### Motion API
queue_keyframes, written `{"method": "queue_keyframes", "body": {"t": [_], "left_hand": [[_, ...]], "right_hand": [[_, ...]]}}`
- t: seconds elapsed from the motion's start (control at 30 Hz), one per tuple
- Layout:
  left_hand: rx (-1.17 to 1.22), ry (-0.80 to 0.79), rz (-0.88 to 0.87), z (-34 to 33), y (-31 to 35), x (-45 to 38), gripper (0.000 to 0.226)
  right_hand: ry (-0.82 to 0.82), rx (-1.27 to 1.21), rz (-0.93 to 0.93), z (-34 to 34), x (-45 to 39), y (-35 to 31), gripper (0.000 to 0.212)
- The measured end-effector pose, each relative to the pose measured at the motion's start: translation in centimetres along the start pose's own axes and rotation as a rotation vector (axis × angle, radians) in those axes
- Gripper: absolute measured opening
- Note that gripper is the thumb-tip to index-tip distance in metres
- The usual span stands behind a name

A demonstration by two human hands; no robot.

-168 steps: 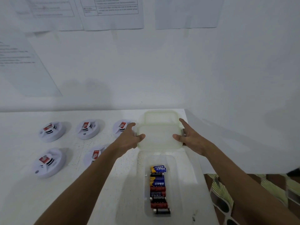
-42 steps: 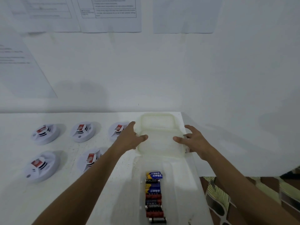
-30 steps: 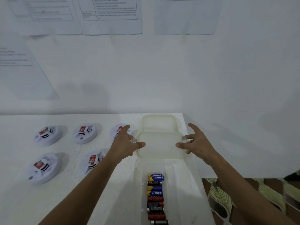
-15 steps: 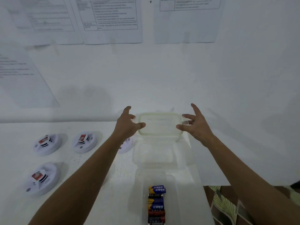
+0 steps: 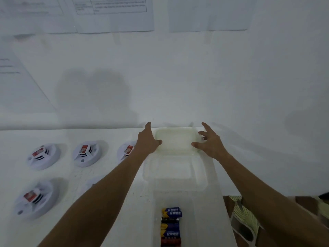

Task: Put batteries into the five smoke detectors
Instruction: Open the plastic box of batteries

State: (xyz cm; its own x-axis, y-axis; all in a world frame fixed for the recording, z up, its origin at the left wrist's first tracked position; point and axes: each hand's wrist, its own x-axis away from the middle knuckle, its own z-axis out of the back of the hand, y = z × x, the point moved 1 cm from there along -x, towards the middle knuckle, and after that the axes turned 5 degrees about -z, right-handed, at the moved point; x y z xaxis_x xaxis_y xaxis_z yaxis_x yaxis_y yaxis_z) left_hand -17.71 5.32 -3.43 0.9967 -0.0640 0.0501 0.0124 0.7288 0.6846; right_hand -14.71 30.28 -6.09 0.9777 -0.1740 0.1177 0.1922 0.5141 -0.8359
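Five white round smoke detectors lie on the white table [image 5: 110, 220]: three in a back row [image 5: 43, 155] [image 5: 87, 153] [image 5: 126, 151] and one in front [image 5: 33, 198]; the fifth detector [image 5: 92, 183] is mostly hidden behind my left forearm. Several batteries [image 5: 170, 227], blue and red, lie in a row in a clear tray [image 5: 188, 198] at the front. A milky plastic lid [image 5: 176, 139] lies by the wall. My left hand [image 5: 147, 141] touches its left edge with the thumb. My right hand [image 5: 211, 144] hovers at its right edge, fingers spread. A clear box [image 5: 174, 172] stands uncovered in front of the lid.
The wall rises right behind the lid, with printed sheets [image 5: 114, 13] taped high up. The table's right edge runs just beside the box and tray; past it is a patterned floor [image 5: 245, 220].
Both hands lifted the milky lid off the clear box, carried it back toward the wall and set it down. The fingers have spread away from it.
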Motion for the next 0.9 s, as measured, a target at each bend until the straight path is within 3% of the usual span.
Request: {"method": "queue_keyframes", "body": {"t": [0.2,0.37,0.67,0.9], "left_hand": [[-0.123,0.008,-0.013,-0.1,0.3,0.7,0.084],[-0.008,0.087,-0.107,2.1,2.2,4.7,0.087],[0.138,0.026,-0.094,1.6,1.6,20.9,0.093],[0.161,0.059,-0.086,0.5,0.3,28.9,0.097]], "right_hand": [[0.018,0.075,0.025,-0.1,0.7,0.1,0.093],[0.076,-0.052,0.156,1.0,4.6,-1.1,0.086],[-0.388,-0.084,0.299,0.8,16.3,-1.6,0.093],[-0.406,0.055,0.343,-0.3,19.2,-0.9,0.084]]}}
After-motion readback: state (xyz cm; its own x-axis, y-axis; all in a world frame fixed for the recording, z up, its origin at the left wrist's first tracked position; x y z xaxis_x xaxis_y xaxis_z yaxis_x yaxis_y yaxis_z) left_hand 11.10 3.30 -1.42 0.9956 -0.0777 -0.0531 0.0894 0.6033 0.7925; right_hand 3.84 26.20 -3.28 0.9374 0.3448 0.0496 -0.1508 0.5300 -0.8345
